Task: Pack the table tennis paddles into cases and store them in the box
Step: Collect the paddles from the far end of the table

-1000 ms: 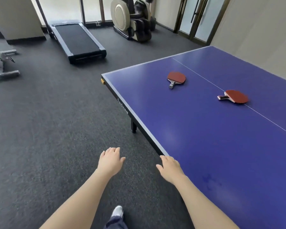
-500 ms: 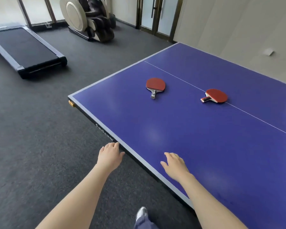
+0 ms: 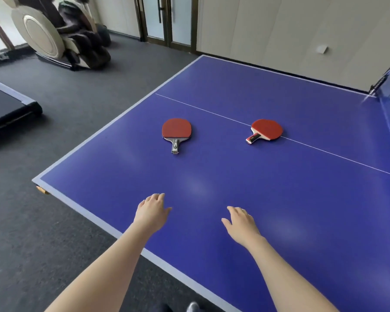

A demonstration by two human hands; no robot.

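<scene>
Left hand (image 3: pixel 152 212) and right hand (image 3: pixel 241 224) hang over the worktop (image 3: pixel 279 199), fingers loose, grasping nothing. Ahead lie left paddle (image 3: pixel 176 129) and right paddle (image 3: pixel 267 129), well apart; massage chair (image 3: pixel 54 34) beyond.

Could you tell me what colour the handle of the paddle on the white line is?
The handle is red and black, shown in the head view.
</scene>
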